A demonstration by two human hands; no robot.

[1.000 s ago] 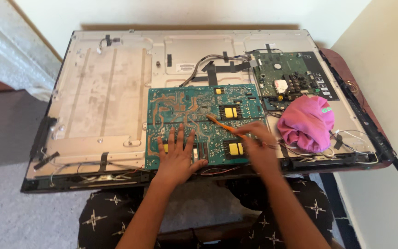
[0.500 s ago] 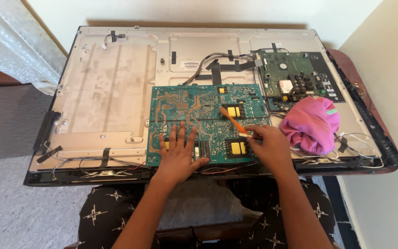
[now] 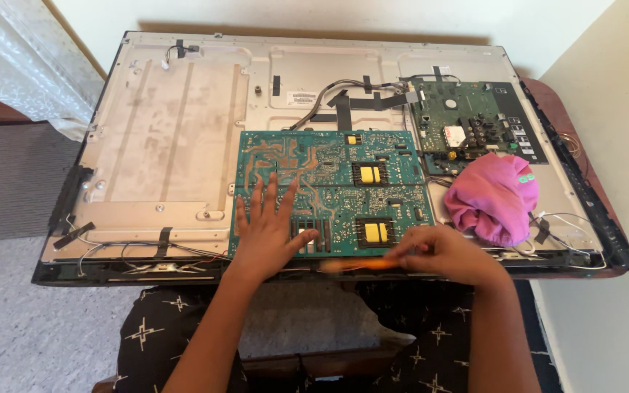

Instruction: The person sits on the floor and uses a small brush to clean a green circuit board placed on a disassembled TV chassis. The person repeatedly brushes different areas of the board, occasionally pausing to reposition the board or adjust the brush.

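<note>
— Pressing flat, the left hand (image 3: 267, 233) is spreading its fingers on the green circuit board (image 3: 329, 193), which is lying on the grey metal back panel (image 3: 161, 145).
— And the right hand (image 3: 442, 255)?
— It is pinching a blurred orange tool (image 3: 362, 265) at the board's near edge; slipping, I judge, could be scratching the copper traces.

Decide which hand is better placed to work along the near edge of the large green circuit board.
Probably the right hand: it holds the orange tool there, while the left hand lies flat on the large green circuit board.
</note>
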